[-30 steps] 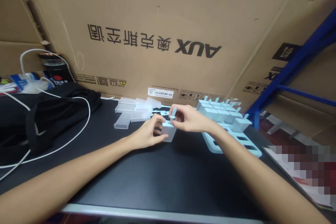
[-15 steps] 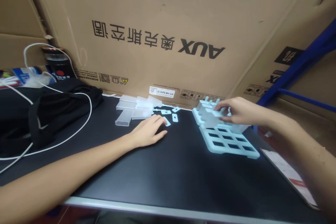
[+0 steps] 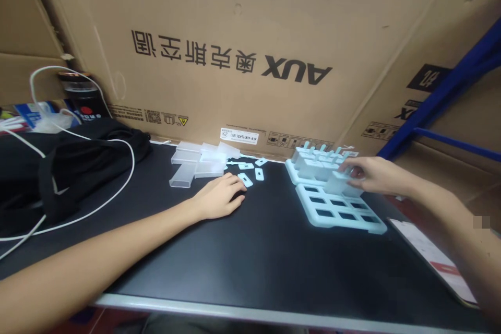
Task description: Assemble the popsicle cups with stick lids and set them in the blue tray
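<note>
My right hand (image 3: pixel 370 175) pinches a translucent mould cup (image 3: pixel 335 183), which stands upright at the back part of a light-blue slotted rack (image 3: pixel 323 223). Behind it, several similar cups (image 3: pixel 311 167) with blue stick-like tops stand in the rear section. The front rows of slots hold nothing. Flat on the black table lies my left hand (image 3: pixel 219 195), fingers loosely extended and holding nothing. Its fingertips are beside a small blue slotted plate (image 3: pixel 245 180). More of these plates (image 3: pixel 259 174) lie just beyond. A pile of clear rectangular cups (image 3: pixel 183 173) sits to the left of them.
A large cardboard box (image 3: pixel 235 21) walls off the back. On the left are a black bag (image 3: pixel 97 151), a white cable (image 3: pixel 131 167) and a dark jar (image 3: pixel 86 102). A phone (image 3: pixel 434 261) lies at right, near a blue metal frame (image 3: pixel 426 99).
My right hand has moved slightly right and nearer with the cup, uncovering the rear row of cups and sticks. My left hand stays put, and the view has shifted a little.
</note>
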A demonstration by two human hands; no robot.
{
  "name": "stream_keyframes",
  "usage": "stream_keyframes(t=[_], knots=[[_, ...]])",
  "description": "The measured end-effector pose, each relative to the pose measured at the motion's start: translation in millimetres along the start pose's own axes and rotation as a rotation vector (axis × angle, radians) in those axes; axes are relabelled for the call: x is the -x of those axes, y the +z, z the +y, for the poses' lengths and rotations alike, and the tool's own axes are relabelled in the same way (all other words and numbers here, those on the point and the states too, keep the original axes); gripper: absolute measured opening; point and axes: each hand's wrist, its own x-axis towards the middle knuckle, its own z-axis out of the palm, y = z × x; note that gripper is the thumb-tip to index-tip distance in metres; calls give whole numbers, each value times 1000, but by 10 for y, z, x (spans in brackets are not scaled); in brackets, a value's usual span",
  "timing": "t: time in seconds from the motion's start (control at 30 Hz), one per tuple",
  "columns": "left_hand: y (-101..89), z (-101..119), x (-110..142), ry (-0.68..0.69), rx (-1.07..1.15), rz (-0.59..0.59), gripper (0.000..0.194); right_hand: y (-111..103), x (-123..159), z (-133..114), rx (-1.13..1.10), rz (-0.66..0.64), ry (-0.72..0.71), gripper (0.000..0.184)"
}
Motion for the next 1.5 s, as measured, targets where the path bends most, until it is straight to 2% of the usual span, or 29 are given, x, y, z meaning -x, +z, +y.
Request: stream_keyframes(t=[0.1, 0.2, 0.27, 0.3, 0.4, 0.47, 0.57, 0.67, 0.77, 0.8, 0.87, 0.97, 1.2, 1.33, 1.43, 1.5], knots=[[20, -13, -7, 7, 12, -1, 28, -11, 33, 4, -40, -168, 51, 27], [33, -21, -16, 4, -7, 20, 31, -78, 48, -43, -5, -217, 128, 31], [31, -21, -25, 5, -37, 33, 33, -131, 38, -142, 34, -220, 89, 28], [27, -17, -30, 11, -49, 28, 33, -147, 23, -225, 76, -175, 60, 25], [10, 14, -42, 43, -60, -11, 31, -93, -78, -622, 206, 106, 10, 28], [-1, 46, -47, 63, -62, -27, 30, 57, -204, -972, 159, 199, -49, 30], [-45, 57, -63, 68, -64, -22, 30, 383, -462, -1472, -1, 115, -188, 29], [-203, -60, -107, 43, -109, 25, 35, 637, -714, -1820, -89, 83, -227, 29], [-477, -317, -141, -125, -232, 79, 39, 701, -841, -2031, -218, 105, -310, 31], [-569, -413, -138, -197, -263, 52, 40, 689, -844, -2082, -264, 92, -366, 31], [-713, -578, -105, -272, -293, -68, 42, 648, -801, -2160, -313, 29, -471, 30], [-788, -682, -27, -262, -290, -216, 43, 600, -659, -2207, -287, -60, -515, 23], [-655, -438, 0, -75, -157, -277, 35, 605, -327, -2057, -338, -53, -395, 22], [-581, -339, -25, -91, 19, -203, 39, 581, -278, -1969, -569, 3, -302, 17], [-487, -242, -37, -88, 279, -50, 48, 552, -292, -1964, -920, 44, -199, 7], [-388, -148, -39, -82, 509, 65, 53, 546, -299, -1993, -1172, 41, -134, 14]])
